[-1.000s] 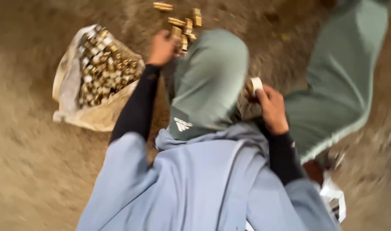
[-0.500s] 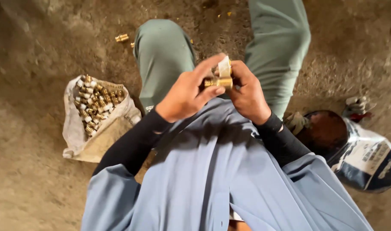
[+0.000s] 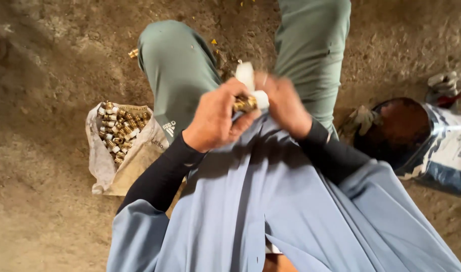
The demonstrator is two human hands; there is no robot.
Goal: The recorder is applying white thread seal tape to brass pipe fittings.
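Both arms reach forward from loose light-blue sleeves, the forearms covered in tight black undersleeves down to the wrists. They converge in front of the chest, above the gap between the bent knees in green trousers. The left hand [image 3: 215, 118] shows its back to the camera, knuckles up, fingers curled inward in a pinching grip with the thumb pressed toward the right. The right hand [image 3: 283, 103] meets it fingertip to fingertip, its fingers bent and slightly blurred, wrist angled down toward the body.
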